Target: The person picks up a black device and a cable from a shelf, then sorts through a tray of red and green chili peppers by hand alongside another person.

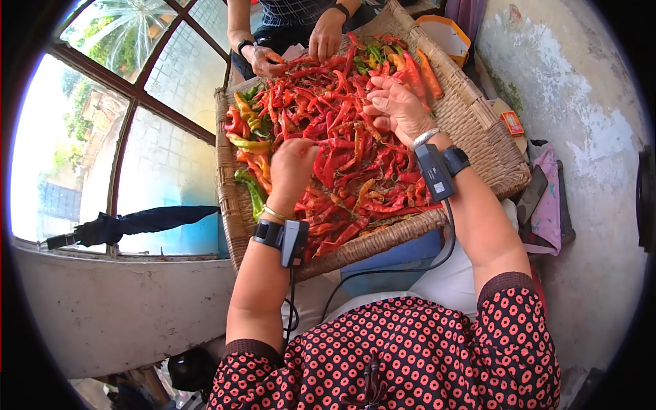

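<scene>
A large woven basket tray (478, 130) holds a heap of red chili peppers (348, 171). My left hand (294, 167) is over the left part of the heap, its fingers curled together at the end of a red chili pepper (335, 143); its fingertips are partly hidden. On the right side, my right hand (403, 113) is raised just above the peppers, palm turned inward. Its fingers are loosely bent and apart, with nothing visible in them. Larger orange-red peppers (415, 74) lie beyond it, and green and yellow peppers (253, 191) line the tray's left edge.
Across the tray, another person's hands (266, 60) work at the far edge, one holding an orange-red pepper. A folded dark umbrella (150, 222) lies by the window at left. An orange-edged box (444, 37) and a small matchbox (511, 123) are at right. A black cable (383, 272) links my wrist devices.
</scene>
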`<state>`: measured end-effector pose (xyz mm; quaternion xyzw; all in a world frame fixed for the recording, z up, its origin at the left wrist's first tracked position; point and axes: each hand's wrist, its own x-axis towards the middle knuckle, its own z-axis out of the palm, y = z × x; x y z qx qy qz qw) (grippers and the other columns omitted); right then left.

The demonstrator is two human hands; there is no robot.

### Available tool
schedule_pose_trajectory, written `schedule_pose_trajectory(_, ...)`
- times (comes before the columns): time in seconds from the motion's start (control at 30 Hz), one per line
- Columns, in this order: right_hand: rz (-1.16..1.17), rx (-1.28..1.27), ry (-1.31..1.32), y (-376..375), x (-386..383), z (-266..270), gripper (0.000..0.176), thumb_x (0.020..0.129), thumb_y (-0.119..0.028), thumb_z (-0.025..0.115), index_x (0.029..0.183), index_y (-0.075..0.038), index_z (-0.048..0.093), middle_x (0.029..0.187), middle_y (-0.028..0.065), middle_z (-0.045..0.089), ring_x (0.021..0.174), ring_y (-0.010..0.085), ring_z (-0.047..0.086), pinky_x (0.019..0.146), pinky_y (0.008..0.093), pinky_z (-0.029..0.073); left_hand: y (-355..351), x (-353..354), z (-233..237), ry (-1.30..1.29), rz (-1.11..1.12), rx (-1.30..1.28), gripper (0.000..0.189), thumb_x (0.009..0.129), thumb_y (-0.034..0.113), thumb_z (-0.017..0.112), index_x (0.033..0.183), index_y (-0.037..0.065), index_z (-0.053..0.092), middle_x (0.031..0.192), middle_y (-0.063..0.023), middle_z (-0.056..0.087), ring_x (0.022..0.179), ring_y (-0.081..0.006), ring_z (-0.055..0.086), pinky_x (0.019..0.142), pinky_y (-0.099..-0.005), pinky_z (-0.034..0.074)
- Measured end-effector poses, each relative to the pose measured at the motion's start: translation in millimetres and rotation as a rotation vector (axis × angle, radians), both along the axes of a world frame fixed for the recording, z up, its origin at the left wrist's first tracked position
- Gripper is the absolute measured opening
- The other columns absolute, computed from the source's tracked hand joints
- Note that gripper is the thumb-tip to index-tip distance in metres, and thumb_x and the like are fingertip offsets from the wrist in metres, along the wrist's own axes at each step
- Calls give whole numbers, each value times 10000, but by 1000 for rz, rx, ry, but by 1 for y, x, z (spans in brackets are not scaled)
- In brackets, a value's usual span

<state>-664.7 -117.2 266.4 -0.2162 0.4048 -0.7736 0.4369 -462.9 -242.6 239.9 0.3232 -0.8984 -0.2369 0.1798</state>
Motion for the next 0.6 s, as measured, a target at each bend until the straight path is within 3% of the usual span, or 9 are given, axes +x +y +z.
schedule_pose_trajectory(0.03, 9, 136, 176, -3, -6, -12, 294, 793, -122, 572, 1070, -32, 529, 755, 16, 560, 630, 79, 563, 531, 206, 459, 8, -1, 1, -1, -2, -1, 398, 717, 190, 642, 1063, 37, 517, 962, -135, 558, 815, -299, 553, 709, -359, 458)
schedule_pose_trajectory(0.07, 6, 136, 176, -2, -6, -14, 294, 793, -122, 572, 1070, -32, 529, 755, 16, 560, 630, 79, 563, 531, 206, 459, 17, -3, 3, -116, -15, -79, 396, 714, 209, 644, 1050, 38, 522, 953, -142, 558, 825, -303, 554, 707, -364, 458)
schedule_pose_trajectory(0.13, 355, 463, 675, 0, -4, -18, 328, 792, -119, 555, 1104, -25, 515, 770, 34, 569, 629, 85, 564, 562, 218, 460, 24, -6, 2, -229, -29, -156, 396, 710, 228, 646, 1037, 40, 526, 944, -149, 558, 835, -308, 554, 705, -369, 458)
schedule_pose_trajectory(0.2, 511, 538, 958, -4, 6, -29, 385, 771, -102, 557, 1146, -43, 495, 805, 60, 585, 632, 104, 570, 574, 245, 466, 24, -5, -3, -252, -25, -121, 381, 693, 246, 661, 1002, 48, 559, 979, -159, 554, 901, -310, 541, 747, -376, 438)
schedule_pose_trajectory(0.23, 505, 610, 1260, -9, 11, -35, 441, 714, -124, 574, 1150, -131, 510, 963, 161, 597, 856, 268, 588, 748, 357, 468, 19, -1, -12, -158, -56, -185, 347, 680, 234, 667, 955, 42, 577, 906, -152, 584, 849, -318, 559, 721, -381, 448)
schedule_pose_trajectory(0.27, 542, 653, 1383, -8, 18, -32, 463, 719, -100, 551, 1175, -154, 490, 1017, 162, 576, 924, 325, 550, 821, 384, 428, 18, 0, -10, -162, -54, -185, 347, 680, 234, 667, 955, 42, 577, 906, -152, 584, 849, -318, 559, 721, -381, 448)
schedule_pose_trajectory(0.33, 496, 637, 1491, -13, 18, -52, 428, 730, -81, 537, 1150, -156, 502, 1005, 148, 583, 933, 306, 551, 804, 381, 433, 16, 1, -4, -217, -50, -84, 270, 674, 201, 642, 885, 42, 587, 794, -145, 602, 767, -306, 584, 658, -376, 465)
schedule_pose_trajectory(0.43, 513, 733, 1509, -10, 21, -38, 333, 730, -61, 530, 1054, -138, 543, 955, 134, 595, 921, 299, 557, 782, 389, 440, 6, 5, -10, -145, -35, 104, 200, 669, 178, 624, 803, 31, 609, 692, -141, 606, 679, -295, 594, 627, -356, 470)
schedule_pose_trajectory(0.6, 510, 757, 1708, -7, 22, -41, 281, 716, -108, 602, 990, -129, 546, 882, 97, 606, 860, 271, 572, 733, 386, 453, 0, 7, -5, -81, 45, 272, 175, 672, 168, 607, 758, 16, 619, 676, -130, 613, 650, -244, 605, 617, -332, 471)
